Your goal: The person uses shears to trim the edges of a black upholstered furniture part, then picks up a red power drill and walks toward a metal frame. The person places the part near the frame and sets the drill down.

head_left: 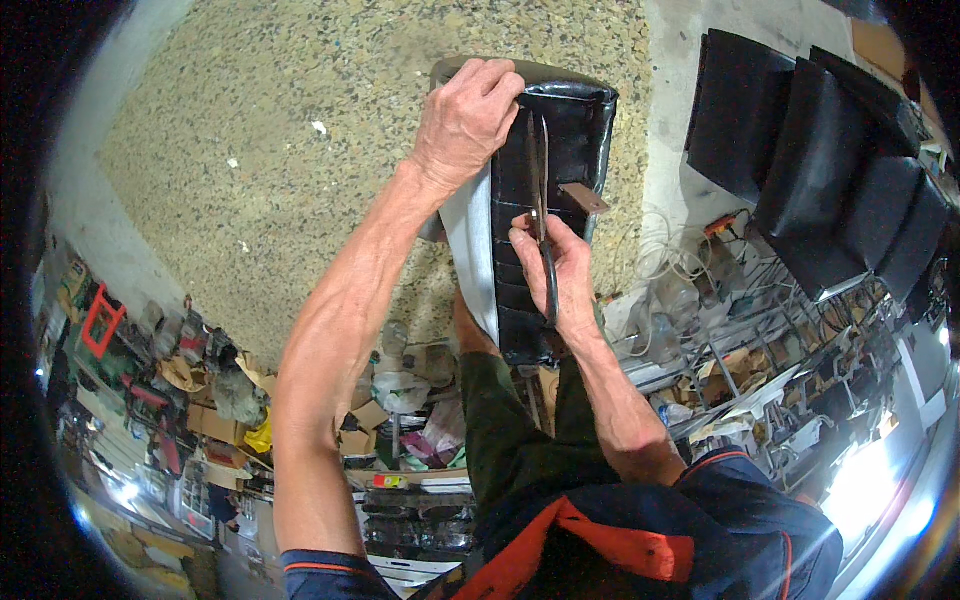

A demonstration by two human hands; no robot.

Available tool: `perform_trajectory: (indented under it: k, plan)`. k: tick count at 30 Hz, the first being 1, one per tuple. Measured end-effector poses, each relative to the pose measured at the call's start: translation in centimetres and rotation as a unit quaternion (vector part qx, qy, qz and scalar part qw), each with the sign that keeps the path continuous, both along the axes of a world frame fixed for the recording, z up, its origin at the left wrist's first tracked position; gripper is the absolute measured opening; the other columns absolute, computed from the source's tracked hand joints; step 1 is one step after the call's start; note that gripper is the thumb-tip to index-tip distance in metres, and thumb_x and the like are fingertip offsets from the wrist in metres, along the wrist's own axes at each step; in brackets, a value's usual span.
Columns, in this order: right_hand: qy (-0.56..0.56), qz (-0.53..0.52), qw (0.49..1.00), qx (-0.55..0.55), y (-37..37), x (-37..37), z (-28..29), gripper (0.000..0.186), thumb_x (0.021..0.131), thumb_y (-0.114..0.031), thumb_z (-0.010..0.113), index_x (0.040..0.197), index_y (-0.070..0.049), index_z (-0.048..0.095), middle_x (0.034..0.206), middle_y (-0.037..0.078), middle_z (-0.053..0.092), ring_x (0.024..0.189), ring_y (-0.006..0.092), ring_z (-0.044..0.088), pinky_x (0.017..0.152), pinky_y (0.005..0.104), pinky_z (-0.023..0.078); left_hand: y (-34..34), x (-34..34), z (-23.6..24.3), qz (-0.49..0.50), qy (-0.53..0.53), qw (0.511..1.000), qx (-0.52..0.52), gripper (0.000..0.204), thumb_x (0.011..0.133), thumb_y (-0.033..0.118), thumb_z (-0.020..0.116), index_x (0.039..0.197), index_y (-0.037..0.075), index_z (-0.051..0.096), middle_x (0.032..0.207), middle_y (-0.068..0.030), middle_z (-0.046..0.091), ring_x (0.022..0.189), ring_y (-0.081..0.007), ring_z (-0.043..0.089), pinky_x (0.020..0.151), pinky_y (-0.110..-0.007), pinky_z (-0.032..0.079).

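Observation:
A black padded seat piece with a glossy, vinyl-like cover lies upright in front of me, on the edge of the speckled foam. Its pale inner side or lining shows along the left. My left hand grips the cover's edge at the upper left corner, fingers curled over it. In my right hand is a pair of scissors, blades pointing away from me and lying over the black cover. The blades look slightly apart. Just right of them a brown metal bracket sticks out of the piece.
A large speckled foam sheet spreads beneath and to the left. Several black seat pieces are stacked at the right. Loose cables and clutter lie below them. Cardboard boxes and a red frame stand at the lower left.

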State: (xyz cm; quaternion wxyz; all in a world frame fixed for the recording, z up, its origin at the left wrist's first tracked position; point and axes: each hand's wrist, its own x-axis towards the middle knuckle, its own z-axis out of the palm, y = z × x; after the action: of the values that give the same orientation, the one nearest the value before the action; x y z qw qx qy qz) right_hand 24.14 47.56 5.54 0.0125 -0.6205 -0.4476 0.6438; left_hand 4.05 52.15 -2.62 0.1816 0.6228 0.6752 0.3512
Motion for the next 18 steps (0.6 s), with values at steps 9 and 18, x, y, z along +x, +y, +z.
perform_trajectory:
  k: [9,18]
  plan:
    - [-0.005,0.019,1.0,-0.003,0.44,0.31,0.11,0.017,0.096,-0.015,0.07,0.106,-0.002,0.066,0.07,-0.008,0.052,0.061,0.0017,0.042,0.052,0.0218,0.032,-0.29,0.28,-0.27,0.015,-0.034,0.999,0.023,0.033,0.075,-0.005,0.072,0.107,0.0,0.064,0.111,-0.0155,0.067,0.097,-0.0347,0.066,0.082,-0.041,0.058]
    - [-0.002,0.047,0.999,-0.008,0.68,0.53,-0.04,0.019,0.095,-0.015,0.07,0.104,0.001,0.067,0.079,-0.003,0.058,0.073,0.0056,0.05,0.064,0.024,0.043,-0.62,0.0,-0.46,0.013,-0.031,0.999,0.027,0.031,0.078,-0.003,0.072,0.109,0.001,0.066,0.111,-0.0146,0.068,0.097,-0.0337,0.068,0.083,-0.04,0.058]
